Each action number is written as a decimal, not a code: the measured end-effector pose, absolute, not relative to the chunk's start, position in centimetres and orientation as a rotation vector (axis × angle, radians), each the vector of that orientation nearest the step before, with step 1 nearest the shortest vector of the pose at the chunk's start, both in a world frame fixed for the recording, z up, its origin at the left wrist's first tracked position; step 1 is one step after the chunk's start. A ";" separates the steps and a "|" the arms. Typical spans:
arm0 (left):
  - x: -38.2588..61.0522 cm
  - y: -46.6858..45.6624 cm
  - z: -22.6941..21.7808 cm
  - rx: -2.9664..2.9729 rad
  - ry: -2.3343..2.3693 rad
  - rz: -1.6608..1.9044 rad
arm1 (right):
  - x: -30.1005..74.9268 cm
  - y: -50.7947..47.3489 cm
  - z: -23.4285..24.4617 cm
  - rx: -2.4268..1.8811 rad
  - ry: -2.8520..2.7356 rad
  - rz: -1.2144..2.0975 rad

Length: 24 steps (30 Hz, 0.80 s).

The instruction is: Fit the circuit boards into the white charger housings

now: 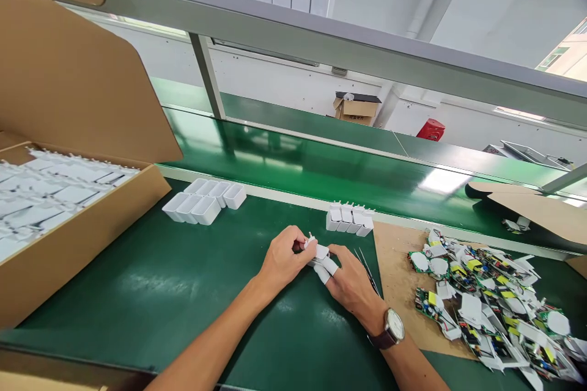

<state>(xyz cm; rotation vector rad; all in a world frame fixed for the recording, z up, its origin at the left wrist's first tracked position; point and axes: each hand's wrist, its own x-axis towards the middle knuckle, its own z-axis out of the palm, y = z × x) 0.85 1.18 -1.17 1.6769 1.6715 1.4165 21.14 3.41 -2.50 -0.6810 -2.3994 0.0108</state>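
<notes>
Both hands meet over the green mat, around a small white plastic housing [322,251] with a thin prong-like tip at its upper end. My left hand [287,258] pinches its left end between thumb and fingers. Closed around its right side is my right hand [352,281], with white coverings on two fingers and a watch on the wrist. The fingers hide part of the housing. Just beyond the hands stands a row of similar white housings [350,220] with prongs on top. Thin wire-like pieces [367,269] lie beside my right hand.
White open cups [205,210] stand in rows at the back left. A cardboard box [92,226] on the left holds many white parts. Circuit boards with white pieces [495,299] are heaped on cardboard [394,269] at right. A metal rail [321,24] crosses above the green belt [293,153].
</notes>
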 end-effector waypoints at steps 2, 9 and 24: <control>1.4 1.2 -1.3 1.778 1.738 1.487 | 21.1 3.3 -2.6 -0.665 -2.410 -0.058; 2.3 1.5 -1.2 2.080 1.857 1.638 | 20.9 3.8 -1.8 -0.610 -2.493 0.086; -0.8 1.3 0.7 1.605 1.606 1.639 | 20.1 3.6 0.7 -0.632 -2.261 0.187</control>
